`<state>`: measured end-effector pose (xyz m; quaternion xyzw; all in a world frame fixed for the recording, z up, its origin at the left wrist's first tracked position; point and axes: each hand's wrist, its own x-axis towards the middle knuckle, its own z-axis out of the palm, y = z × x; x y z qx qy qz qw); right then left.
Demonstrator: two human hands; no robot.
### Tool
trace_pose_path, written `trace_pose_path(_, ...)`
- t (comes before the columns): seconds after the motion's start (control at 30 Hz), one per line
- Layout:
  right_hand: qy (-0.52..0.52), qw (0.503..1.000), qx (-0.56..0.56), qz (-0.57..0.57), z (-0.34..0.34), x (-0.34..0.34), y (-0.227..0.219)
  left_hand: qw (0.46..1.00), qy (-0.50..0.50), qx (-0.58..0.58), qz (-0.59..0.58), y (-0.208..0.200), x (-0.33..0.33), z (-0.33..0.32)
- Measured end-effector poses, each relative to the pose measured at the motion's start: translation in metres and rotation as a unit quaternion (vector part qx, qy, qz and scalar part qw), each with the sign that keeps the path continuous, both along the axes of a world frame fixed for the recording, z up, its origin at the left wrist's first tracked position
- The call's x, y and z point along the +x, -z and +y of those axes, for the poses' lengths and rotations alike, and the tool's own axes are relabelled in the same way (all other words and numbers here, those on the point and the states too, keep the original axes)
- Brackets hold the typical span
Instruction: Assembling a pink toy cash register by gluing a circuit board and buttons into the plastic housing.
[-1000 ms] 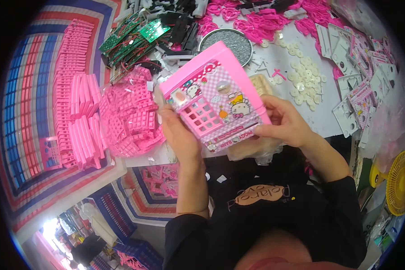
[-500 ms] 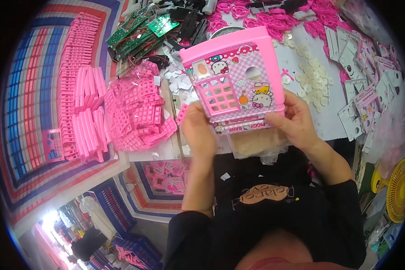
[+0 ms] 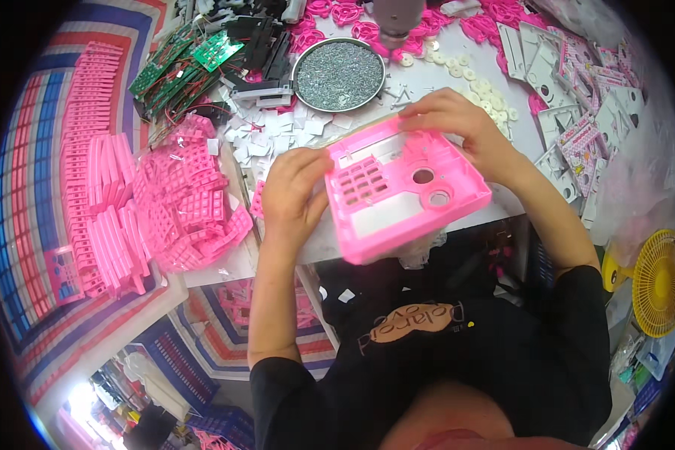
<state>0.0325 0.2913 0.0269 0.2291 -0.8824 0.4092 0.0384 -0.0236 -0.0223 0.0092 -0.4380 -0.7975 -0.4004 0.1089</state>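
A pink plastic toy money-box front panel [image 3: 397, 219] is held up in front of me, tilted, its hollow inner side showing. It has a grid of square holes at the left and two round holes at the right. My left hand [image 3: 292, 196] grips its left edge, fingertips at the far left corner. My right hand [image 3: 469, 133] is closed on the far right edge, fingers bent over the rim. The printed face is turned away. Beside my left hand lies a small pink keypad piece [image 3: 258, 201], partly hidden by it.
A round tin of small screws [image 3: 339, 75] stands beyond the panel, under a grey tool tip [image 3: 395, 22]. White paper squares [image 3: 277, 127], green circuit boards [image 3: 219, 51], bagged pink keypads [image 3: 195, 199], stacked pink parts [image 3: 112, 225], white discs [image 3: 487, 97] and printed panels [image 3: 577, 135] surround it.
The panel has been turned over from its printed face to its hollow inside. My right hand has moved from its near right corner to the far edge. The view has shifted too.
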Motion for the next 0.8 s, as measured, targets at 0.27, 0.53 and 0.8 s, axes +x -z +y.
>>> trace_pose_path(0.27, -0.049, 0.977, 0.203, 0.050, -0.012, 0.027, 0.005, 0.994, -0.018, -0.108, -0.005, -0.005, 0.012, -0.009)
trace_pose_path(0.53, -0.090, 0.982, 0.163, 0.015, -0.010, 0.018, 0.002, 0.979, 0.069, -0.180, -0.068, -0.016, 0.063, 0.030)
trace_pose_path(0.8, 0.282, 0.939, 0.196, -0.011, 0.026, -0.081, 0.027, 0.984, 0.050, -0.159, -0.065, -0.004, 0.065, 0.030)
